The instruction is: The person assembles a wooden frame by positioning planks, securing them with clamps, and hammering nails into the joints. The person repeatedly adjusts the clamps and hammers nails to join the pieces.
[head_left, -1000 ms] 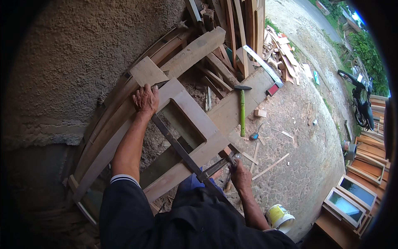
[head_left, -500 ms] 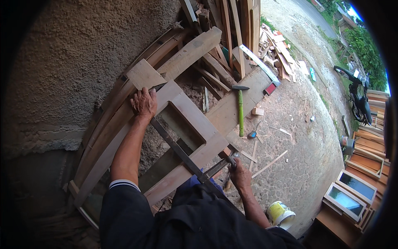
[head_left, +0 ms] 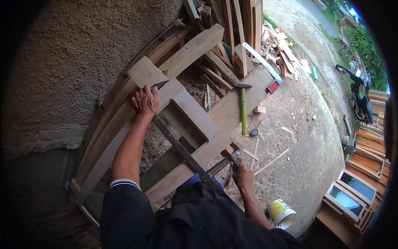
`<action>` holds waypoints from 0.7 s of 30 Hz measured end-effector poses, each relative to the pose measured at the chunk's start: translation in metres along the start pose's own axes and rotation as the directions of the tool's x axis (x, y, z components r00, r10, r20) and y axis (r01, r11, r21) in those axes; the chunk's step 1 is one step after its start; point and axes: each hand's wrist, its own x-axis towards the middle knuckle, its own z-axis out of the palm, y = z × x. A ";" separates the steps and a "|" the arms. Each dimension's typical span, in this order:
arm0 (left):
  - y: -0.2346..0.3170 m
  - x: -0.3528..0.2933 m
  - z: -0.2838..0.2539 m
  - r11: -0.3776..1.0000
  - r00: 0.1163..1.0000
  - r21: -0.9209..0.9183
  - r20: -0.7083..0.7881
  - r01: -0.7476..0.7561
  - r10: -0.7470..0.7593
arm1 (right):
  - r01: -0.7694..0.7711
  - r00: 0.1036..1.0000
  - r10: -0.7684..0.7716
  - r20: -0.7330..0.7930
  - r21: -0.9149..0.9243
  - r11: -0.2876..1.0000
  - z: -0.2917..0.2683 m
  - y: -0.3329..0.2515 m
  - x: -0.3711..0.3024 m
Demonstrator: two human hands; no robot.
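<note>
A pale wooden frame [head_left: 189, 108] with a rectangular opening lies in front of me, and a long dark metal bar clamp [head_left: 176, 144] runs across it. My left hand [head_left: 146, 100] is closed over the clamp's far end, against the frame's upper left corner. Its fingertips are partly hidden. On the near side, my right hand [head_left: 243, 175] is wrapped around the clamp's screw handle, just off the frame's lower right corner. A small wooden block [head_left: 227, 151] sits between the clamp's screw end and the frame edge.
On a wide plank [head_left: 240, 97] beyond the frame rest a green-handled hammer [head_left: 243, 108] and a metal square [head_left: 265, 66]. A tape measure [head_left: 253, 132] and wood strips lie on the ground. Planks lean along the rough wall [head_left: 91, 54]. A white bucket [head_left: 282, 213] stands at right.
The view has shifted slightly, moving the scene a little to the right. Both hands keep their holds on the clamp; any turn of its handle is too small to make out.
</note>
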 end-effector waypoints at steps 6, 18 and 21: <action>0.002 0.000 0.007 1.000 1.000 -0.016 -0.025 -0.007 0.006 | -0.637 0.314 -0.208 0.926 0.369 0.677 -0.029 0.032 0.058; -0.002 0.002 0.011 0.999 0.996 -0.018 -0.082 -0.026 0.025 | -0.156 0.883 0.017 0.470 0.260 0.953 -0.019 0.003 0.026; 0.000 0.000 0.008 1.000 0.999 -0.021 -0.040 -0.006 0.005 | -0.513 0.447 -0.040 0.894 0.293 0.807 -0.038 0.020 0.051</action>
